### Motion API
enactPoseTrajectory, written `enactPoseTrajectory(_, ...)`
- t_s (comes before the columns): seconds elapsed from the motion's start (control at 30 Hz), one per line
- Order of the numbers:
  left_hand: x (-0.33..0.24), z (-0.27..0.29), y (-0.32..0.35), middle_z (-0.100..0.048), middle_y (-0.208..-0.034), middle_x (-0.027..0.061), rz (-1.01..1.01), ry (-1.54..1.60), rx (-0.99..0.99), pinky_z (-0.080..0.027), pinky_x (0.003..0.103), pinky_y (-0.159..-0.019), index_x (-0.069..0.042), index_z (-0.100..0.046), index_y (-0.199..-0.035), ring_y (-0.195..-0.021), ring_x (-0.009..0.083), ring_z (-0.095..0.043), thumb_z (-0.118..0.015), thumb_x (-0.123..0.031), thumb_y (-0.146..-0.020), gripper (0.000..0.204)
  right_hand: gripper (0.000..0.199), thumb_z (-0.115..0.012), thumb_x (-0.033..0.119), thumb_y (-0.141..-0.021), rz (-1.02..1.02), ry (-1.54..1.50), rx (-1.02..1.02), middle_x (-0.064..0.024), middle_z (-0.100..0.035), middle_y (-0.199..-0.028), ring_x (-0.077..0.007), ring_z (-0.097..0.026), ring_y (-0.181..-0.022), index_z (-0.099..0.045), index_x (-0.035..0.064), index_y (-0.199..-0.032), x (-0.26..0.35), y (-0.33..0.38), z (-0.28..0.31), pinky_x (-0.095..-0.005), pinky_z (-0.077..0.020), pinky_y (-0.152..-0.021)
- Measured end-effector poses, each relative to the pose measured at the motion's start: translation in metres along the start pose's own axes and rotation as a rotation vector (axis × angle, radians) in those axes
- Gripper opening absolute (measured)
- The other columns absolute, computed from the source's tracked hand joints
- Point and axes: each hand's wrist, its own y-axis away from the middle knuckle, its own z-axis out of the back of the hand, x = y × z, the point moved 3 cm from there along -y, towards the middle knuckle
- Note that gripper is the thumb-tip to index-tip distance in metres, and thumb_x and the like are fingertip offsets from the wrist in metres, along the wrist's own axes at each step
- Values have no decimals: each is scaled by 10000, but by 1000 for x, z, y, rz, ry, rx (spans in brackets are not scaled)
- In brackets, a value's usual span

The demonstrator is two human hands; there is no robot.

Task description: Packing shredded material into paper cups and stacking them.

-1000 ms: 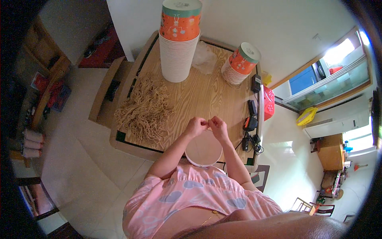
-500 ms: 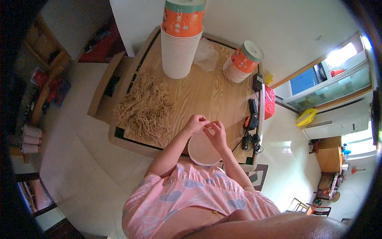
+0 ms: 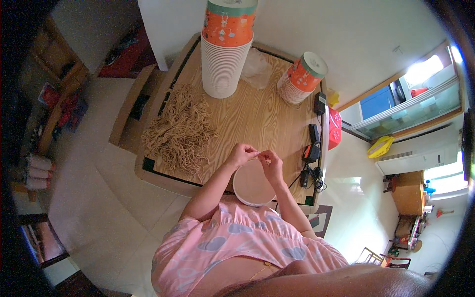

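Note:
My left hand (image 3: pixel 241 154) and my right hand (image 3: pixel 271 166) meet above a round paper cup (image 3: pixel 251 186) at the near edge of the wooden table (image 3: pixel 257 116). Both pinch a thin tan string (image 3: pixel 261 156) stretched between the fingertips over the cup's rim. A loose pile of tan string pieces (image 3: pixel 179 132) lies on the table to the left of my hands.
A tall stack of white paper cups with an orange top (image 3: pixel 226 47) stands at the table's far side; a shorter stack (image 3: pixel 301 78) leans to the right. A crumpled clear plastic bag (image 3: pixel 256 69) lies between them. Black chargers and cables (image 3: pixel 311 153) sit along the right edge.
My hands have shifted slightly right and stay pinched together over the cup. The view has tilted a little; the string pile and cup stacks have not moved.

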Motion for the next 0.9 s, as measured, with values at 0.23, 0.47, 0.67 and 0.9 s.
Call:
enactPoseTrajectory(0.23, 1, -1, 0, -627, -668, 48, 9, -29, 33, -456, 239, -573, -5, -643, -749, -608, 88, -563, -666, -127, -718, 128, 57, -570, 25, -771, -27, 5, -25, -70, -592, -723, -118, -548, -681, -562, 9, -825, -2, -1, 3, -250, -453, -635)
enactPoseTrajectory(0.47, 20, -8, -12, -617, -663, 31, 13, 9, 35, -450, 234, -563, -5, -632, -734, -605, 76, -551, -660, -122, -724, 120, 81, -562, 4, -746, 26, -91, -24, -84, -564, -738, -160, -527, -664, -535, 17, -822, -6, -2, -1, -270, -437, -639)
enactPoseTrajectory(0.67, 15, -9, -10, -601, -649, 20, 126, 135, 33, -440, 232, -559, -18, -624, -716, -593, 73, -532, -658, -122, -726, 110, 115, -566, -27, -729, 44, -66, -37, -63, -560, -750, -144, -521, -674, -529, 28, -822, -3, 0, 0, -258, -438, -650)
enactPoseTrajectory(0.9, 16, -8, -10, -599, -725, 11, 59, 103, 111, -431, 228, -613, -34, -607, -778, -658, 85, -531, -642, -134, -747, 110, 116, -578, -2, -762, 16, -190, -102, -34, -539, -732, -109, -512, -683, -501, 40, -839, -6, -3, -2, -246, -434, -628)
